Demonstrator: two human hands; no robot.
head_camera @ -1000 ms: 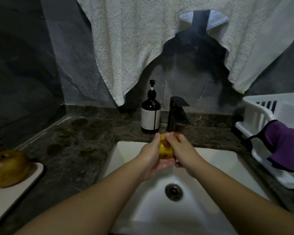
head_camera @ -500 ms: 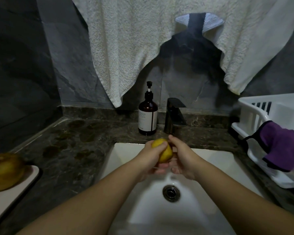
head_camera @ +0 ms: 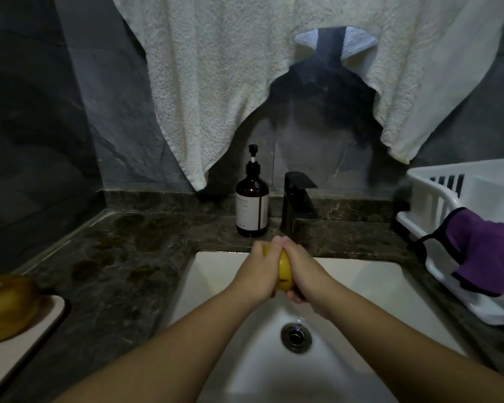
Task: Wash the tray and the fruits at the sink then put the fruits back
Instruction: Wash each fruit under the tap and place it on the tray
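Observation:
A yellow fruit is pressed between both my hands over the white sink, just below the black faucet. My left hand wraps its left side and my right hand covers its right side, so only a strip of the fruit shows. A larger brownish-yellow fruit sits on a pale tray on the counter at the far left. I cannot tell whether water is running.
A brown pump bottle stands left of the faucet. A white dish rack with a purple cloth draped over it sits at the right. White towels hang above. The drain lies in the basin's middle.
My hands have turned the yellow fruit between them and closed more around it, so less of it shows. The view has shifted slightly.

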